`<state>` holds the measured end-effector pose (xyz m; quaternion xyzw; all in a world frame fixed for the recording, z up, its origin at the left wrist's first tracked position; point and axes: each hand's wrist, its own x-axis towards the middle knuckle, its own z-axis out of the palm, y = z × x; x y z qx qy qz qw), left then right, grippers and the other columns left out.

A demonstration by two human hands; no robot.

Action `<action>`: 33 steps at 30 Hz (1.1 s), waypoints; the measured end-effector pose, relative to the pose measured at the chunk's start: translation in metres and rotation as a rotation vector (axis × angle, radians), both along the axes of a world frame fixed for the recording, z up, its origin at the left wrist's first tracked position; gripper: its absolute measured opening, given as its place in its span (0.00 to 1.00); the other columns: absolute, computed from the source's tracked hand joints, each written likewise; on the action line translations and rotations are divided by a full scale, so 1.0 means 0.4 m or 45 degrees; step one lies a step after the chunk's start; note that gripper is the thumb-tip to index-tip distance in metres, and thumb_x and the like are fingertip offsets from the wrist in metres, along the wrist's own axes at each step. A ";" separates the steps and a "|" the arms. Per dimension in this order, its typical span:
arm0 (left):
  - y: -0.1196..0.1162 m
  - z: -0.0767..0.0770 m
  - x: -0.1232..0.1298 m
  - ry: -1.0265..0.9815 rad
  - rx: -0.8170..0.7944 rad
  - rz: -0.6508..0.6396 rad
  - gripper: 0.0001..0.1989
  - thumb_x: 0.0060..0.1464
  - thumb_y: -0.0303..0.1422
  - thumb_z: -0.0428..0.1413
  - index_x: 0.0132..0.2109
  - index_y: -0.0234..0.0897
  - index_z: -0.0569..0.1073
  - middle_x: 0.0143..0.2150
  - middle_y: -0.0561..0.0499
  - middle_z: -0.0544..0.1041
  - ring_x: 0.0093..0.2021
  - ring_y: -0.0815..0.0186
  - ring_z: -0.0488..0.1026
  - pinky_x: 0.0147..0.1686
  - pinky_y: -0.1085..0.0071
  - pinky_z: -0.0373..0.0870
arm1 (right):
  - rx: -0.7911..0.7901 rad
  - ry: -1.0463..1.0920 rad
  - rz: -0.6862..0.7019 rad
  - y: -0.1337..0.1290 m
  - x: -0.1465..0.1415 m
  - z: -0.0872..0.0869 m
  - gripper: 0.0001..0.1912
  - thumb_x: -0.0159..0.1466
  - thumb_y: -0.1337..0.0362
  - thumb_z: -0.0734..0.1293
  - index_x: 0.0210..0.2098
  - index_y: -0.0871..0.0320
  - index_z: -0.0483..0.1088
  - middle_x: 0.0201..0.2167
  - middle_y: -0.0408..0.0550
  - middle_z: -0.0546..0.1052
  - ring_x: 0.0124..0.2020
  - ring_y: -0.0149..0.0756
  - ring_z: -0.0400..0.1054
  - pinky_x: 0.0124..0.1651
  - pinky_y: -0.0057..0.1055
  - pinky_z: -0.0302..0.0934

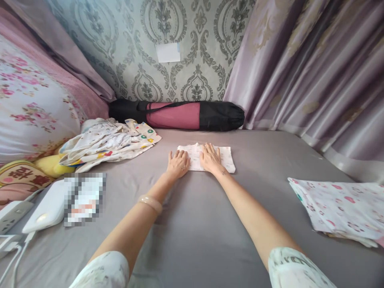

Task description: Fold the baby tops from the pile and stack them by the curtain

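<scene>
A small folded white cloth (226, 158) with a faint pink print lies flat on the grey sheet in front of me. My right hand (211, 158) rests palm down on its middle, fingers stretched out. At the cloth's left edge my left hand (178, 163) lies palm down with fingers apart, its thumb side touching the cloth. Neither hand grips anything. To the right is a stack of folded white cloth (342, 204) with pink and red prints. A crumpled, colourfully printed white cloth (111, 140) lies to the left.
A rolled mat in a black and pink bag (174, 115) lies along the patterned wall. Left are a floral pillow (33, 96), yellow plush (54, 165), a white device (49, 206) with cables, a power strip (13, 214) and a blurred packet (85, 200). Purple curtains (300, 60) hang right.
</scene>
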<state>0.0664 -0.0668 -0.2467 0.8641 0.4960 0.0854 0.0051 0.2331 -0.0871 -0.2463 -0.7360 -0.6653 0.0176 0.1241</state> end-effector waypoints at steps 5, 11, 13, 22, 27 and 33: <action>-0.001 -0.043 0.006 -0.058 0.072 0.057 0.24 0.66 0.38 0.37 0.64 0.39 0.62 0.68 0.43 0.61 0.68 0.54 0.55 0.66 0.45 0.46 | -0.073 0.003 0.000 -0.013 0.027 -0.018 0.30 0.71 0.58 0.46 0.69 0.64 0.51 0.71 0.51 0.50 0.71 0.43 0.39 0.70 0.50 0.32; 0.002 -0.060 -0.002 -0.078 0.066 0.060 0.26 0.66 0.39 0.37 0.65 0.39 0.62 0.69 0.43 0.61 0.68 0.53 0.56 0.65 0.44 0.46 | -0.015 -0.021 -0.140 -0.026 0.057 -0.016 0.31 0.71 0.57 0.45 0.69 0.66 0.51 0.71 0.56 0.49 0.72 0.45 0.38 0.69 0.51 0.27; 0.002 -0.060 -0.002 -0.091 0.073 0.061 0.26 0.66 0.39 0.37 0.65 0.38 0.62 0.68 0.43 0.61 0.68 0.53 0.55 0.65 0.44 0.47 | -0.036 -0.019 -0.160 -0.033 0.068 -0.020 0.31 0.71 0.57 0.46 0.69 0.67 0.51 0.71 0.57 0.49 0.71 0.45 0.38 0.70 0.51 0.30; -0.004 -0.053 0.001 -0.102 0.069 0.073 0.24 0.66 0.38 0.37 0.64 0.40 0.64 0.68 0.43 0.62 0.68 0.56 0.56 0.66 0.45 0.45 | -0.055 -0.016 -0.190 -0.055 0.137 -0.004 0.32 0.71 0.57 0.45 0.69 0.70 0.49 0.71 0.59 0.47 0.72 0.46 0.38 0.70 0.49 0.29; -0.010 -0.041 0.002 -0.083 0.051 0.077 0.24 0.65 0.38 0.37 0.64 0.42 0.63 0.68 0.44 0.61 0.68 0.56 0.55 0.66 0.46 0.46 | -0.143 0.014 -0.219 -0.066 0.167 -0.022 0.34 0.71 0.56 0.45 0.69 0.72 0.48 0.72 0.58 0.46 0.72 0.46 0.35 0.70 0.49 0.31; -0.009 -0.046 0.002 -0.091 0.051 0.074 0.25 0.65 0.38 0.37 0.65 0.40 0.63 0.68 0.43 0.61 0.68 0.54 0.56 0.65 0.44 0.46 | -0.132 0.012 -0.211 -0.064 0.196 -0.017 0.33 0.71 0.55 0.43 0.70 0.69 0.47 0.72 0.58 0.43 0.72 0.44 0.33 0.70 0.53 0.26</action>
